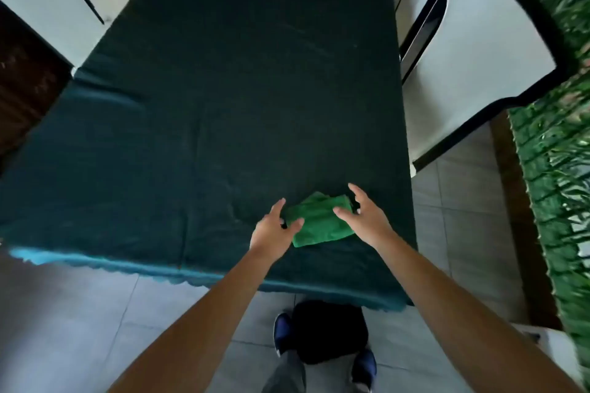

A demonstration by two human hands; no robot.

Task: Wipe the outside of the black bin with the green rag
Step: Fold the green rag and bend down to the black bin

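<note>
Two spread hands flank the green rag (319,220); neither grips it

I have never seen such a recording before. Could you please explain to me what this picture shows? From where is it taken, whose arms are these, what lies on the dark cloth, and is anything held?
There is no machine here. A person wears a wide-angle camera on the head, so the single picture looks forward and down along their own bare arms. That is why the edges look bent.

In front stands a table under a dark green cloth. Near its front edge lies a folded green rag. The left hand and the right hand are spread on either side of it, fingers open. Neither grips it; whether a fingertip touches the rag I cannot tell.

Below, on the tiled floor between the person's blue shoes, stands the black bin, partly under the table's edge. It is to be wiped with the rag. White chairs stand beside the table.
</note>
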